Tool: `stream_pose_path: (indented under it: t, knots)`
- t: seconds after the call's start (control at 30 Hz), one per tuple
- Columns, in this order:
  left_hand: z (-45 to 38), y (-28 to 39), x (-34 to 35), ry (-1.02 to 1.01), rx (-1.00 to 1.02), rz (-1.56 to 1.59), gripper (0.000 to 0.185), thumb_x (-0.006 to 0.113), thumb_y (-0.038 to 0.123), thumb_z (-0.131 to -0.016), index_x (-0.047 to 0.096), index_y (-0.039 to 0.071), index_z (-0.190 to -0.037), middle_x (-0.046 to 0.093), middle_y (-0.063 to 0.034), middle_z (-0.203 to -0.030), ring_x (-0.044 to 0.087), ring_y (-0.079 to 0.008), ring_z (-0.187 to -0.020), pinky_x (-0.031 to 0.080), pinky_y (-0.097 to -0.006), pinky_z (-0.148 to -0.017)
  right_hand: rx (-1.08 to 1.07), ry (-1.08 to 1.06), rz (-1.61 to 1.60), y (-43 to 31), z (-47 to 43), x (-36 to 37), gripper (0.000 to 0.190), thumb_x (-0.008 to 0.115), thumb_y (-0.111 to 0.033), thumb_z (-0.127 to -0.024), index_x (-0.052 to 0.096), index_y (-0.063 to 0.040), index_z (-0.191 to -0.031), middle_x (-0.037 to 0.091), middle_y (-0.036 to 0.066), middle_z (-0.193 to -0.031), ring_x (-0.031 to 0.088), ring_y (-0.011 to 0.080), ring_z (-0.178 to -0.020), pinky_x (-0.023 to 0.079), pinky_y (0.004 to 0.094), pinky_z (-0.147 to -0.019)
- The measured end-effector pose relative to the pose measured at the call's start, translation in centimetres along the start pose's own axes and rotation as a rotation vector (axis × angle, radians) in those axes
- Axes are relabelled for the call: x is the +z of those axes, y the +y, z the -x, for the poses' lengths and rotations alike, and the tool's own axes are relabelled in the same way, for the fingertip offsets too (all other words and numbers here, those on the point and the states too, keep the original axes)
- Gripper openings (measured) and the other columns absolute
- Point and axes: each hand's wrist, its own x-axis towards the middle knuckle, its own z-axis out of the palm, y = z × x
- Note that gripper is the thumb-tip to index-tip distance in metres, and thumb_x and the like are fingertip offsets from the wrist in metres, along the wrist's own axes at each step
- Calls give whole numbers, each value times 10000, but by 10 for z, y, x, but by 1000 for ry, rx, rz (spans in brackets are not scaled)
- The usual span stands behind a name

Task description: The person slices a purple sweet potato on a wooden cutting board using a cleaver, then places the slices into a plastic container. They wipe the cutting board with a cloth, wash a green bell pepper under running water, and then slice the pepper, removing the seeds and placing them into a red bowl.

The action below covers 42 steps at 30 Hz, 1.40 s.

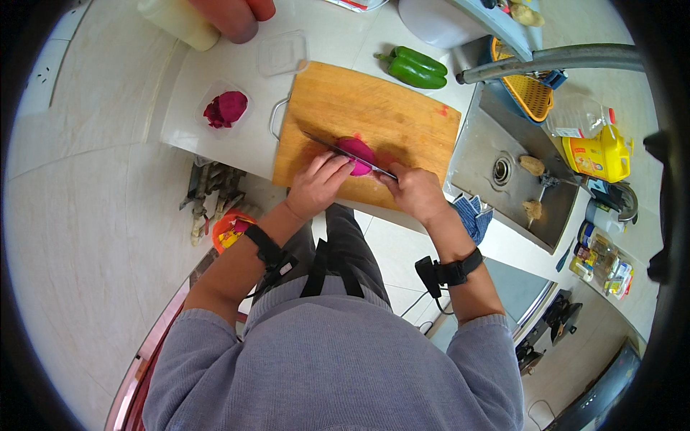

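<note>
A magenta piece of what looks like red dragon fruit point(353, 148) lies on a wooden cutting board point(345, 99). My right hand point(418, 191) grips the handle of a kitchen knife point(329, 144). The blade lies across the fruit and points to the upper left; how deep it sits cannot be told. My left hand point(318, 183) holds the near side of the fruit, fingertips close to the blade. To the left, a clear plastic container point(200, 113) holds cut dark magenta pieces point(229, 108).
A green bell pepper point(415, 67) lies beyond the board. An empty clear tray point(280, 54) stands by its far left corner. On the right are a steel sink point(480, 151), a yellow oil jug point(598, 156) and a blue-striped cloth point(474, 218). An orange bin point(220, 229) stands below, left.
</note>
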Motion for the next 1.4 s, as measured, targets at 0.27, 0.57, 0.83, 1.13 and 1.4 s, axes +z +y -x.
stream_pose_path:
  t: [0.27, 0.57, 0.83, 1.13, 1.4]
  knots:
    - [6, -1, 2, 73, -63, 32, 228, 651, 92, -755, 652, 68, -981, 609, -52, -1034, 593, -231, -942, 520, -317, -778, -76, 141, -120, -13, 11, -23, 239, 623, -317, -878, 656, -80, -871, 639, 155, -703, 636, 343, -665, 509, 428, -583]
    - [9, -8, 5, 110, -44, 20, 119, 663, 111, -766, 635, 76, -876, 616, -49, -909, 586, -221, -830, 482, -333, -713, -94, 101, 11, -20, 13, -17, 212, 620, -289, -867, 639, -78, -853, 640, 148, -685, 645, 325, -676, 510, 430, -583]
    - [11, -9, 5, 100, -44, -30, 92, 672, 123, -765, 623, 90, -836, 599, -39, -819, 568, -223, -769, 446, -340, -699, -16, 3, 3, -14, 7, 5, 244, 590, -321, -884, 638, -84, -919, 643, 160, -696, 644, 340, -684, 506, 447, -593]
    - [12, -10, 3, 72, -53, -28, 110, 705, 149, -759, 623, 104, -817, 591, -24, -778, 560, -199, -727, 436, -326, -673, -85, 138, -84, -30, 21, -20, 182, 631, -255, -848, 639, -75, -877, 637, 151, -685, 643, 329, -664, 506, 433, -575]
    - [4, -11, -2, 143, 6, -37, 95, 691, 166, -777, 617, 107, -787, 586, -23, -716, 582, -187, -699, 436, -314, -664, -87, 113, 55, -27, 20, 4, 152, 622, -232, -831, 605, -81, -836, 635, 136, -659, 644, 319, -634, 503, 433, -550]
